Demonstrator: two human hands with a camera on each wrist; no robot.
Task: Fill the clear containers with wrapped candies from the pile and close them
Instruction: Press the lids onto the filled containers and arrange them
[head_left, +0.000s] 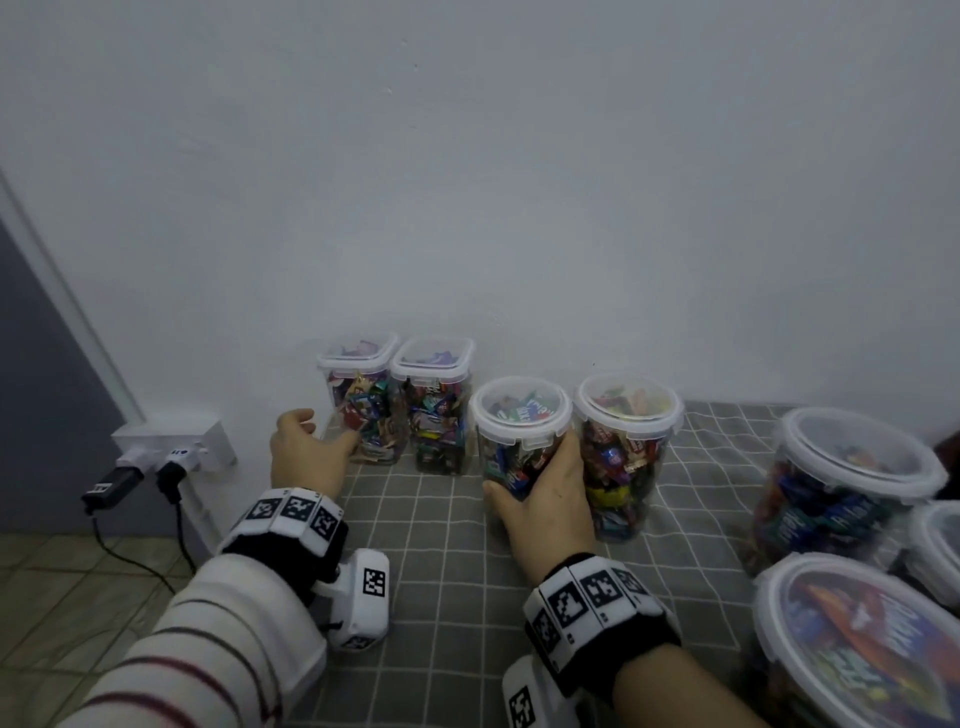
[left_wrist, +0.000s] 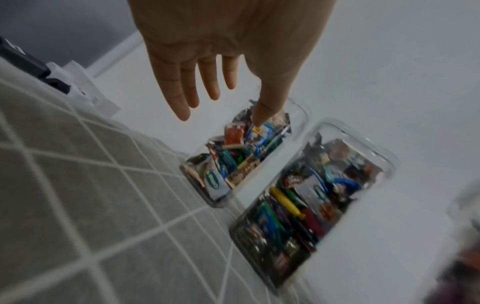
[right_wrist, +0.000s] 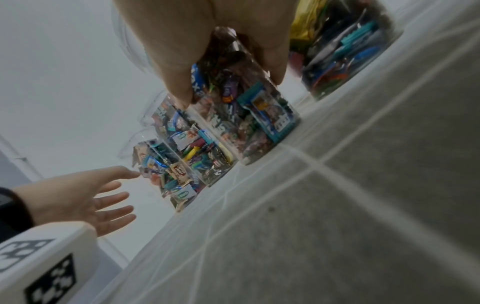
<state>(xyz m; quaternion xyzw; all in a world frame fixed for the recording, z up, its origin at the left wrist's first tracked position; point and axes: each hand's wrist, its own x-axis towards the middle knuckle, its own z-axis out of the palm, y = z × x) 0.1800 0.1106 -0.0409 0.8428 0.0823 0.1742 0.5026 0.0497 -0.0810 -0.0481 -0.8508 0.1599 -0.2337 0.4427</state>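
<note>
The filling appears to be done for every container in view; the step in hand is judged to be the setting of finished containers into a row along the far edge of the grey grid-patterned tablecloth (head_left: 431, 545), against the white wall (head_left: 467, 182).

A tall round clear plastic container with a white-rimmed lid (head_left: 519, 431), full of wrapped candies (right_wrist: 267, 115), is grasped around its side by the right hand (head_left: 550, 493), thumb on one side and fingers wrapped round the other; its base seems to rest on the cloth. The left hand (head_left: 306, 452) is released, fingers spread and relaxed, with the thumb tip at or just beside the wall of the left square clear container (head_left: 358, 400) near the far left corner; whether contact is made cannot be told.

The next move is judged to call for a short slide of the held container into line between its neighbours, kept upright, and then a release.

Counted in the head view: 2 square lidded containers, the second square container (head_left: 434, 405) just beside the first; 2 tall round ones, the other tall round container (head_left: 626, 447) close to the held one on its right; 3 wider round lidded tubs (head_left: 852, 467) at the right edge. All 7 appear closed and filled. No loose pile of candies is seen. 2 dark plugs (head_left: 171, 473) sit in a white wall socket (head_left: 171, 436) beyond the left edge.
</note>
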